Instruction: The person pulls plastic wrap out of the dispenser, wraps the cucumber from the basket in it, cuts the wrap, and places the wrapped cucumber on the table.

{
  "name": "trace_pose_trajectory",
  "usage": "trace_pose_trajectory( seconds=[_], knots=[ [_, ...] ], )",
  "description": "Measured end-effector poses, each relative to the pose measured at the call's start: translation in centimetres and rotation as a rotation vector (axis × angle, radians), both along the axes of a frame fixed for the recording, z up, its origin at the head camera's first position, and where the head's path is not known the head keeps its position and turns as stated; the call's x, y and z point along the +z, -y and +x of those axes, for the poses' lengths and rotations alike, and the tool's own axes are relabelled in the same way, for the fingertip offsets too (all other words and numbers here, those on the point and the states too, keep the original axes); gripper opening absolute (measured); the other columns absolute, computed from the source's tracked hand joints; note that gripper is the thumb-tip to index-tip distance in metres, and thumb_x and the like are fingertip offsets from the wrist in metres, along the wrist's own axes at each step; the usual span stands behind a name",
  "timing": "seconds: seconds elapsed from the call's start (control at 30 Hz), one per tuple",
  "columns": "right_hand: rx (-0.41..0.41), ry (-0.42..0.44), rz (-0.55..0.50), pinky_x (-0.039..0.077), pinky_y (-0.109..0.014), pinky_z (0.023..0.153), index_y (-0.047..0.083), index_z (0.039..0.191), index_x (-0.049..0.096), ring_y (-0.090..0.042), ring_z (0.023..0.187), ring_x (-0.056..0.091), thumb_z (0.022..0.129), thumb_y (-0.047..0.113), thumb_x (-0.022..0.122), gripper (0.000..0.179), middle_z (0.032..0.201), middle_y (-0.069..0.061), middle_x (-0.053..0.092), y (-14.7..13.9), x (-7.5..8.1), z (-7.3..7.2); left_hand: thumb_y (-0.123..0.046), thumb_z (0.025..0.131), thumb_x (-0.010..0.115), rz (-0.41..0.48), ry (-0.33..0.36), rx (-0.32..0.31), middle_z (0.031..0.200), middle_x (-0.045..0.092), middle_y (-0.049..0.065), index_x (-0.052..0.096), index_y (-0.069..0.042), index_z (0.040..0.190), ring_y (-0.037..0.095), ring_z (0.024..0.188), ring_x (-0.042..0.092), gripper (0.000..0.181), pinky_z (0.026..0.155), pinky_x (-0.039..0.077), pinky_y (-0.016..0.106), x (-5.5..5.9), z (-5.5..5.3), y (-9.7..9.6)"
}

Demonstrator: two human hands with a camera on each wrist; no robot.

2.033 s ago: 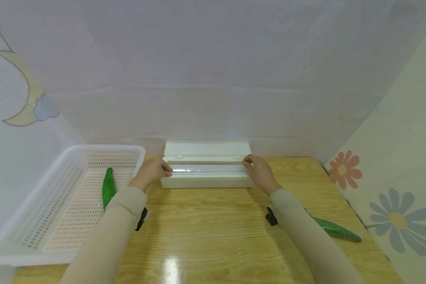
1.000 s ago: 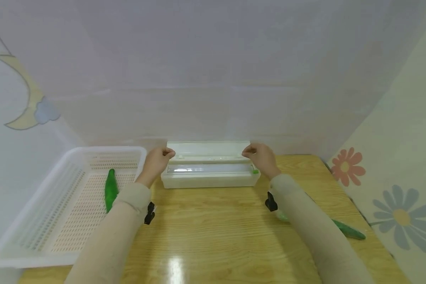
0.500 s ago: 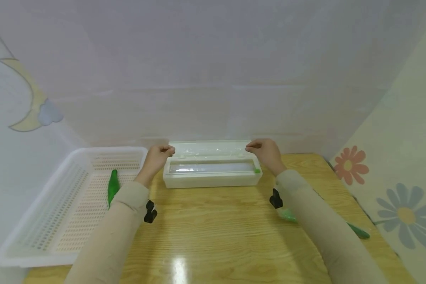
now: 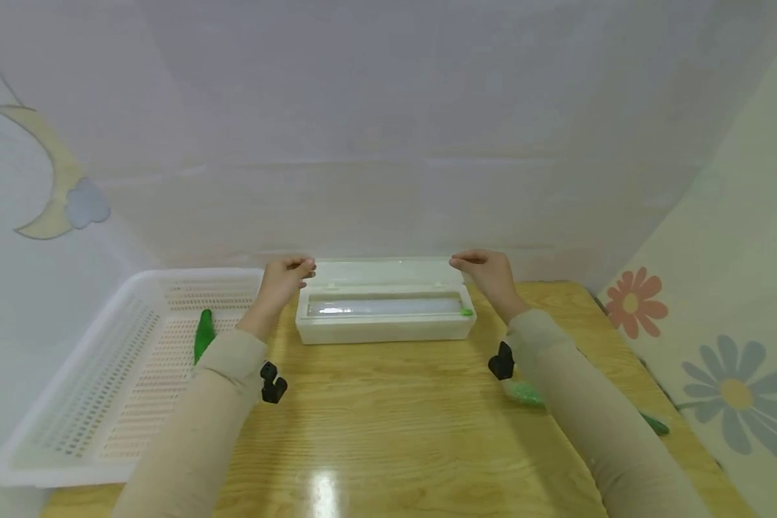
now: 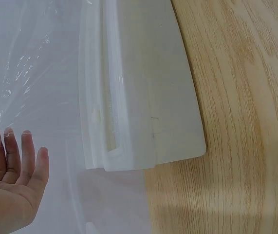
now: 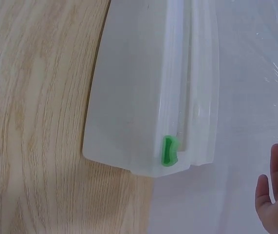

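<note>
A white cling film dispenser (image 4: 385, 332) lies near the back of the table, its lid raised and the roll (image 4: 385, 308) visible inside. My left hand (image 4: 278, 291) pinches one corner of the clear cling film (image 5: 29, 73) between thumb and forefinger, level with the lid's top left. At the lid's top right my right hand (image 4: 494, 280) pinches the other corner; its thumb is outside the right wrist view. The film stretches between both hands and the dispenser. A green slider (image 6: 169, 151) sits at the dispenser's right end.
At left, a white plastic basket (image 4: 13, 464) holds a long, tapered green vegetable (image 4: 203, 332). Under the right forearm lies another green vegetable (image 4: 524, 394) that looks film-wrapped, mostly hidden by the sleeve. A pale wall hanging (image 4: 388, 180) closes off the back of the table.
Both hands have risen from the dispenser's roll to the height of the raised lid's top edge, drawing cling film up and back with them. The dispenser has shifted slightly.
</note>
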State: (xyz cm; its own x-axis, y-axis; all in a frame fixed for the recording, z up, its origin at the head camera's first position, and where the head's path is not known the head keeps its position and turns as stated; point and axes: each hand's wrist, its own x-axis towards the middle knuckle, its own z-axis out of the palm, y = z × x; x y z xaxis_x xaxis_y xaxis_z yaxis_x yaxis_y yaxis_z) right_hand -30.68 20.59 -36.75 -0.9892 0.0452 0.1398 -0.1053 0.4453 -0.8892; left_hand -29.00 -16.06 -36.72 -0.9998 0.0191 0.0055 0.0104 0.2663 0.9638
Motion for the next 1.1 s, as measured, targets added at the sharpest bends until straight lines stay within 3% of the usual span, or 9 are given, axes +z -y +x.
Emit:
trace_pose_trajectory(
  seconds=[0.27,0.6,0.8,1.1],
  knots=[
    [-0.019,-0.008,-0.080,0.038,-0.045,0.110,0.003,0.115,0.070,-0.027,0.120,0.053,0.092,0.029,0.073,0.035,0.121,-0.012,0.065,-0.1,1.1,0.1,-0.021,0.106,0.049,-0.012,-0.034,0.003,0.131,0.056,0.026,0.050,0.009,0.135,0.035,0.121,0.056,0.043,0.104,0.046,0.042,1.3,0.0,-0.1],
    [-0.055,-0.031,-0.053,0.042,-0.044,0.105,0.004,0.116,0.071,-0.025,0.118,0.054,0.091,0.030,0.074,0.036,0.120,-0.011,0.066,0.3,3.0,0.5,-0.024,0.105,0.052,0.009,-0.076,0.010,0.131,0.055,0.025,0.052,0.008,0.134,0.032,0.120,0.055,0.043,0.105,0.046,0.041,2.7,-0.1,-0.4],
    [-0.057,-0.037,-0.077,0.040,-0.045,0.108,0.006,0.115,0.072,-0.025,0.120,0.053,0.092,0.029,0.074,0.033,0.119,-0.009,0.067,0.8,4.1,0.6,-0.023,0.105,0.052,-0.008,-0.097,0.040,0.130,0.058,0.023,0.053,0.006,0.134,0.030,0.118,0.056,0.042,0.100,0.049,0.034,3.3,-0.1,0.1],
    [-0.123,-0.104,-0.121,0.039,-0.043,0.107,0.007,0.109,0.074,-0.022,0.115,0.056,0.090,0.029,0.075,0.029,0.111,-0.004,0.070,1.0,4.7,0.1,-0.023,0.104,0.052,0.053,-0.114,0.042,0.132,0.055,0.024,0.052,0.008,0.134,0.030,0.118,0.056,0.043,0.102,0.048,0.037,4.5,0.5,0.0]
  ],
)
